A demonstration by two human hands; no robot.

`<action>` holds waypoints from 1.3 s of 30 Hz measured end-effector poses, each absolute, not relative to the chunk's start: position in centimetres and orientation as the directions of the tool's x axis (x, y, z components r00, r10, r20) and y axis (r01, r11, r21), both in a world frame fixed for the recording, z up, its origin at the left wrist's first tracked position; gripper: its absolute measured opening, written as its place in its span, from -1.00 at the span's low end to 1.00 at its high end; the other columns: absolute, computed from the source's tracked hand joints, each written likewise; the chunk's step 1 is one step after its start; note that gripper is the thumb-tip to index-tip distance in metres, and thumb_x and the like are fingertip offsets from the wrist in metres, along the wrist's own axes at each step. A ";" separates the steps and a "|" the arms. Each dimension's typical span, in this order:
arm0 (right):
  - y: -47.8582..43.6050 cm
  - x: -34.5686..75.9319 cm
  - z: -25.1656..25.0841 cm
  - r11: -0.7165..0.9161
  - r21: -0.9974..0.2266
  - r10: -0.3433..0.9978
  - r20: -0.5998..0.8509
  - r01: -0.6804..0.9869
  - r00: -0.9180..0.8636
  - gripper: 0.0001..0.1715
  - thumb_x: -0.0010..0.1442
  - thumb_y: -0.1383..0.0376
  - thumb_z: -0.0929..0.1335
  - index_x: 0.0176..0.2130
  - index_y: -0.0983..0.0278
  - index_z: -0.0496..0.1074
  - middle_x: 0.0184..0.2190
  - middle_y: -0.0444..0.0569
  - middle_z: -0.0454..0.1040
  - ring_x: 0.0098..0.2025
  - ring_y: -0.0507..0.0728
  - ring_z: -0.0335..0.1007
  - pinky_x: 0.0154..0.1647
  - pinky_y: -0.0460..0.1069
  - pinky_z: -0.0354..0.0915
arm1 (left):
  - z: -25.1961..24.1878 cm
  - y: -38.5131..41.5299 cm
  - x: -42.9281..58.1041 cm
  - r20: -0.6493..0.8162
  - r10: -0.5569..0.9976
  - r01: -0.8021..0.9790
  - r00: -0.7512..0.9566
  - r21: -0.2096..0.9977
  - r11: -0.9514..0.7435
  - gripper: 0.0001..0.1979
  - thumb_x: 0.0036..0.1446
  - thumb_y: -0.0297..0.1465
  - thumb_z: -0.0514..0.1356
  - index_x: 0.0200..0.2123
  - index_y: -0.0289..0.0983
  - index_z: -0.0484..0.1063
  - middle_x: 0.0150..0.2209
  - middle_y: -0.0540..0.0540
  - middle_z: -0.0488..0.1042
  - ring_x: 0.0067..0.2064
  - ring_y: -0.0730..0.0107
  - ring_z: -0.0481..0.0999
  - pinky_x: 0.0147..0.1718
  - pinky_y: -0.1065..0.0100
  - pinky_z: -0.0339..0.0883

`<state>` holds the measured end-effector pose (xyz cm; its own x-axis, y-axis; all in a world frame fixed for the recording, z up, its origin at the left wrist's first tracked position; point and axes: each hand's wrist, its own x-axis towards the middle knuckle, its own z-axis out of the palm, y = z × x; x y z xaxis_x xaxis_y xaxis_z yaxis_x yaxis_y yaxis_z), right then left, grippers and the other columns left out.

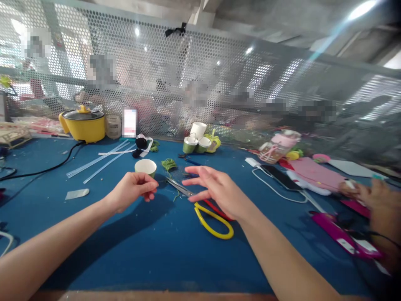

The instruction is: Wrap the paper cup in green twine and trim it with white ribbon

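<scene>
My left hand (133, 191) is closed, thumb and fingertips pressed together; whatever sits in the pinch is hidden or too thin to make out. Just behind it stands a small paper cup (145, 167), white inside and green outside. My right hand (216, 188) is held with fingers spread over scissors (219, 232) with red and yellow handles, and nothing shows in its grasp. The scissors lie on the blue tabletop, blades toward the cup. A small bundle of green string (169, 164) lies beyond, with loose green strands near the blades.
More small cups (190, 144) stand at the back beside dark-handled pliers (188, 159). At left are a yellow electric pot (86, 125), a jar (113, 126) and clear strips (97, 163). A phone (280, 176) with a white cable and another person's hand (372, 194) are at right.
</scene>
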<state>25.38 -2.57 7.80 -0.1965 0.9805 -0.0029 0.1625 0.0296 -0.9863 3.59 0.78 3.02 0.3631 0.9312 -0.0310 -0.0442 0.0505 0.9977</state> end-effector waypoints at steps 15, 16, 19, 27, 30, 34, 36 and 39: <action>-3.5 21.2 6.4 0.175 -0.976 0.771 0.219 -0.133 -0.598 -0.24 0.04 -0.20 0.13 0.05 0.18 0.27 0.20 0.05 0.04 0.10 0.26 0.10 -0.18 0.14 0.36 | 2.1 -0.6 4.8 -0.057 0.857 -0.283 0.512 0.931 0.232 -0.72 -0.28 -0.38 0.39 -0.51 -0.34 0.36 -0.65 0.09 0.36 -0.58 0.55 0.37 -0.54 0.46 0.22; -3.4 21.2 6.4 0.140 -0.974 0.776 0.218 -0.176 -0.592 -0.23 0.03 -0.21 0.12 0.04 0.19 0.29 0.19 0.05 0.06 0.09 0.25 0.11 -0.18 0.13 0.36 | 2.2 -0.5 4.7 -0.053 0.875 -0.285 0.481 0.934 0.213 -0.71 -0.28 -0.37 0.39 -0.52 -0.34 0.35 -0.64 0.10 0.36 -0.60 0.57 0.36 -0.56 0.47 0.20; -3.0 21.3 6.6 -0.018 -0.926 0.821 0.202 -0.378 -0.534 -0.16 0.03 -0.25 0.03 -0.04 0.23 0.35 0.14 0.07 0.17 0.01 0.23 0.21 -0.26 0.10 0.38 | 2.3 -0.4 4.7 -0.040 0.877 -0.242 0.480 0.954 0.176 -0.73 -0.24 -0.34 0.36 -0.49 -0.34 0.37 -0.63 0.08 0.37 -0.60 0.57 0.33 -0.57 0.47 0.18; -2.4 19.8 5.6 -0.381 -0.674 0.881 -0.057 -0.632 -0.471 -0.07 0.12 -0.20 -0.11 -0.22 0.40 0.41 -0.13 0.15 0.44 -0.14 0.16 0.39 -0.20 0.03 0.34 | 1.8 -1.9 5.7 0.123 0.822 0.173 0.556 0.950 -0.260 -0.85 -0.03 -0.37 0.20 -0.53 -0.35 0.39 -0.58 0.00 0.39 -0.54 0.50 0.34 -0.54 0.47 0.21; -2.4 19.8 5.4 -0.397 -0.668 0.876 -0.071 -0.629 -0.477 -0.08 0.12 -0.20 -0.10 -0.22 0.41 0.41 -0.13 0.17 0.44 -0.12 0.17 0.38 -0.17 0.04 0.31 | 1.7 -1.7 5.3 0.124 0.819 0.252 0.560 0.916 -0.311 -0.77 0.04 -0.34 0.12 -0.57 -0.34 0.37 -0.65 0.01 0.36 -0.61 0.53 0.32 -0.61 0.49 0.19; -2.3 20.5 5.4 -0.294 -0.714 0.906 0.004 -0.636 -0.423 -0.09 0.11 -0.22 -0.06 -0.23 0.39 0.44 -0.11 0.14 0.43 -0.04 0.18 0.32 -0.01 0.06 0.22 | 2.3 -1.0 4.4 0.157 0.851 0.183 0.501 0.942 -0.281 -0.73 0.04 -0.29 0.11 -0.59 -0.33 0.35 -0.66 0.01 0.36 -0.62 0.54 0.32 -0.62 0.50 0.20; -2.3 20.9 5.3 -0.238 -0.745 0.912 0.050 -0.624 -0.407 -0.14 0.11 -0.21 -0.02 -0.20 0.35 0.44 -0.03 0.11 0.38 0.04 0.19 0.24 0.05 0.09 0.16 | 2.7 -0.7 4.2 0.205 0.884 0.124 0.421 0.952 -0.280 -0.72 0.03 -0.25 0.12 -0.58 -0.33 0.36 -0.66 0.03 0.33 -0.62 0.54 0.29 -0.61 0.50 0.20; -2.5 21.3 5.1 -0.207 -0.799 0.888 0.089 -0.565 -0.450 -0.19 0.11 -0.21 0.00 -0.12 0.28 0.41 0.10 0.08 0.24 0.14 0.22 0.08 0.07 0.19 0.11 | 3.2 -0.3 4.0 0.257 0.922 0.080 0.289 0.954 -0.290 -0.67 0.04 -0.19 0.09 -0.57 -0.32 0.37 -0.66 0.05 0.28 -0.59 0.55 0.23 -0.57 0.48 0.16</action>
<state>21.32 -2.48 5.11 -0.4504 0.8884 0.0892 -0.5654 -0.2065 -0.7985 4.01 -0.33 3.20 0.2891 0.9222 0.2568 0.0795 -0.2905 0.9536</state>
